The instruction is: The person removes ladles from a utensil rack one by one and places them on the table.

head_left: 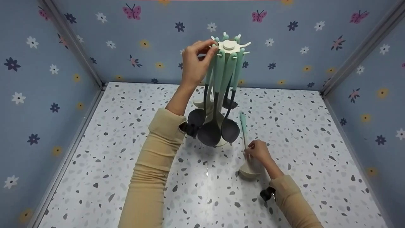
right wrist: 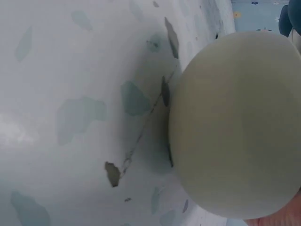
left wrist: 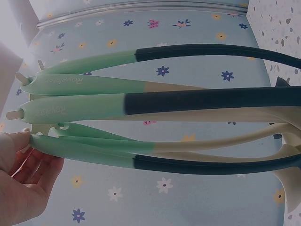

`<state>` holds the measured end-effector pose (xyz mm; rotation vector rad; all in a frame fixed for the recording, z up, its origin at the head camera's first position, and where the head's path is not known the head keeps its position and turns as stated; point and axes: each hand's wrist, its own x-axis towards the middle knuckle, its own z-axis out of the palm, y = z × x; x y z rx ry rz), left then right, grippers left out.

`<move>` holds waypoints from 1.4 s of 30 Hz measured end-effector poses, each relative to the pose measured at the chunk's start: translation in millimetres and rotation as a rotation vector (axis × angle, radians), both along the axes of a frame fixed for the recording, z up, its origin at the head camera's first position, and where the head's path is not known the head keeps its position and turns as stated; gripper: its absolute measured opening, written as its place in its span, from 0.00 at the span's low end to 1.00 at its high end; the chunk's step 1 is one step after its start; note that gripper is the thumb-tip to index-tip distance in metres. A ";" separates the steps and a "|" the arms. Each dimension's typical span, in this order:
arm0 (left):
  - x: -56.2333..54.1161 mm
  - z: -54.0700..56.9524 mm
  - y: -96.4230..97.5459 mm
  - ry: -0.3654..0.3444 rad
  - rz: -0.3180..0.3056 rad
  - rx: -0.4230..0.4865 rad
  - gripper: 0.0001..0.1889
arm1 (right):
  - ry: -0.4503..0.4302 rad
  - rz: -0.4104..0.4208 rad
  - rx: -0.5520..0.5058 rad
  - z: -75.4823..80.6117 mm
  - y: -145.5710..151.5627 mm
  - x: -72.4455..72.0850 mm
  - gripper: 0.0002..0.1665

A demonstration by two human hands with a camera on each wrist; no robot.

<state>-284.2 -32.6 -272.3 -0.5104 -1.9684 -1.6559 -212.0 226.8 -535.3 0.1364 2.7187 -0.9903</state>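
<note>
A cream rotating utensil rack [head_left: 229,46] stands upright, hung with several kitchen utensils with mint-green handles. My left hand [head_left: 195,65] is at the rack's top left. Its thumb and fingers pinch the upper end of one hanging utensil's green handle [left wrist: 89,149], which has a dark neck. To the right of the rack, my right hand [head_left: 260,151] grips a cream ladle [head_left: 249,172] by its shaft, low near the bowl. The ladle's mint handle points toward the back. The rounded bowl [right wrist: 235,127] fills much of the right wrist view, close over the table; most of that hand is hidden there.
Dark ladle and spoon heads [head_left: 209,133] hang at the rack's front, beside my left sleeve. The speckled white table [head_left: 126,104] is bounded by blue flowered panels [head_left: 152,38] at the back and both sides.
</note>
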 end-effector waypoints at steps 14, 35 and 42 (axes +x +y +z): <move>5.0 3.5 -0.8 -0.009 -0.005 -0.012 0.09 | 0.352 0.048 -0.080 20.8 -4.3 3.1 0.08; 1.3 1.1 -1.3 -0.013 -0.003 -0.010 0.10 | 0.657 0.017 -0.532 83.0 -45.3 5.8 0.11; 0.4 -0.4 -0.3 0.013 -0.002 -0.005 0.09 | 0.737 0.016 -0.623 108.8 -65.7 8.4 0.13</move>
